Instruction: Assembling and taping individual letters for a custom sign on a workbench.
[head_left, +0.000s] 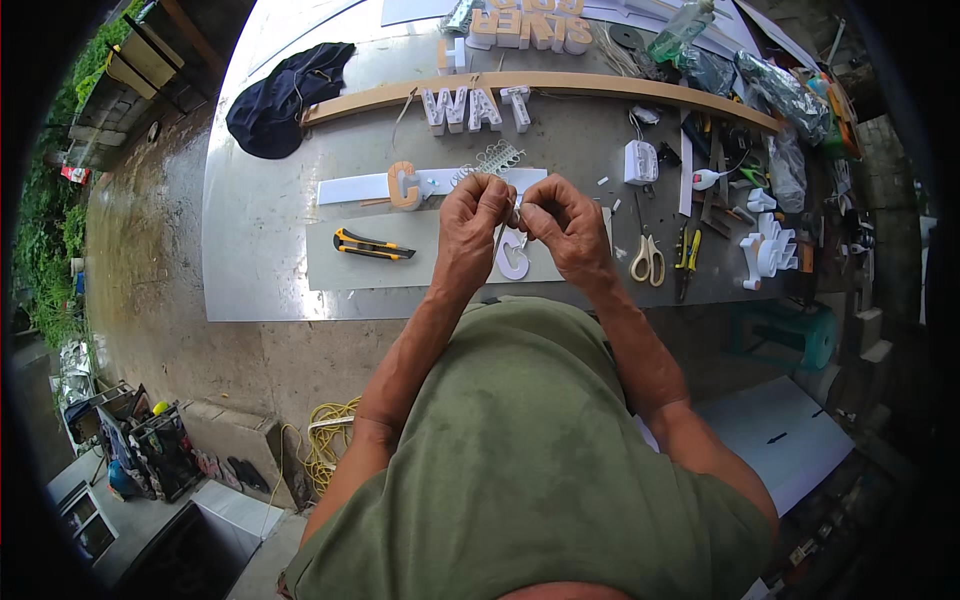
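Observation:
My left hand (473, 222) and my right hand (563, 226) meet over the middle of the metal table, fingers pinched together. Between the fingertips is something small and whitish, too small to name; a thin strip seems to hang down from my left fingers. Just below them, a flat white letter C (512, 257) lies on a grey mat (340, 270). Beyond my left hand stands a wood-coloured letter C with white sides (404, 187), on a white strip (350, 190). A curled strip of small light pieces (490, 160) lies behind the hands.
A yellow utility knife (373, 246) lies left on the mat. Scissors (648, 260) and yellow-black pliers (686, 262) are at right. Several white letters (476, 110) stand before a long wooden bar (560, 82). A dark cloth (283, 105) lies far left; a glue bottle (708, 178) sits right.

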